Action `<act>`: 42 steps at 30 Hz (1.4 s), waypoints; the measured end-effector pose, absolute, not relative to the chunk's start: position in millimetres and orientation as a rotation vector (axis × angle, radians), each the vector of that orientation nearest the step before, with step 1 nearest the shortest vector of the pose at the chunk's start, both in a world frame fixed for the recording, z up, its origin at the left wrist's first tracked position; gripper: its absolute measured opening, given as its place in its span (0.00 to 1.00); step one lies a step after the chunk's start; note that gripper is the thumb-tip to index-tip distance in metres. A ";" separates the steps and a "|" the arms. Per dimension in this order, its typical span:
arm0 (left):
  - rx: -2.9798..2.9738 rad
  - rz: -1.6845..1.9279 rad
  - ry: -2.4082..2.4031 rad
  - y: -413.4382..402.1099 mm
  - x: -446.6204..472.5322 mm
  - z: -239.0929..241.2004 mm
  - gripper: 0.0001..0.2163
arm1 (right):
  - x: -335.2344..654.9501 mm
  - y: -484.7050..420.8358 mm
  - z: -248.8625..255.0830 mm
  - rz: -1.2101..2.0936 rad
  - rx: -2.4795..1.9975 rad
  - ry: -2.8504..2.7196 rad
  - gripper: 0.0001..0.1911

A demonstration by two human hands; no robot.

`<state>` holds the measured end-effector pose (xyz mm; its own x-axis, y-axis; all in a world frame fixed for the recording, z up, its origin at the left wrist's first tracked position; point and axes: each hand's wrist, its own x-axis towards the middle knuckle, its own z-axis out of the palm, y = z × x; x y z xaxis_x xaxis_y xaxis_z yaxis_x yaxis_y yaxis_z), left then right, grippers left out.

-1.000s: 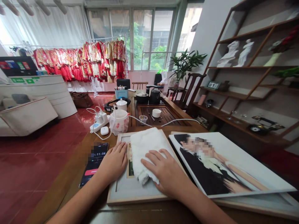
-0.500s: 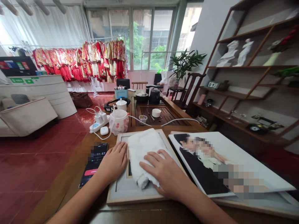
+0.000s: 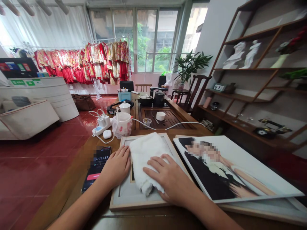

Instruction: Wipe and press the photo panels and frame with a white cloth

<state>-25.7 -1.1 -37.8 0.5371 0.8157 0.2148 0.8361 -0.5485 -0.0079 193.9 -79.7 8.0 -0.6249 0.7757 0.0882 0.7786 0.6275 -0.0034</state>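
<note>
A folded white fluffy cloth lies on a flat wooden frame with a pale grey panel, set on the table in front of me. My right hand rests on the cloth's lower right part, fingers spread over it and slightly bent. On the frame's left edge lies my left hand, its fingers stretched out flat beside the cloth. Under the cloth's left side a strip of a smaller inner frame shows; the rest of it is covered. Left of my left hand is a phone with a running timer.
A large picture panel lies at the right, on top of another wooden frame. Farther back are a power strip, a white mouse, a bagged white container, a cable and a tea tray with a white cup.
The cloth's top edge has shifted very slightly under my right hand. Both hands stay in nearly the same place.
</note>
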 end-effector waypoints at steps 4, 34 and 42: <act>-2.662 -0.307 -1.444 -1.3 -27.0 -39.2 0.21 | 192.8 -79.8 6.4 -0.120 -1.450 -2.688 0.29; -2.663 -0.308 -1.431 -0.1 -27.3 -40.0 0.20 | 192.0 -80.9 8.1 -0.080 -1.344 -2.713 0.25; -2.665 -0.315 -1.429 -1.2 -25.1 -38.5 0.20 | 193.1 -81.7 9.5 -0.093 -1.299 -2.760 0.26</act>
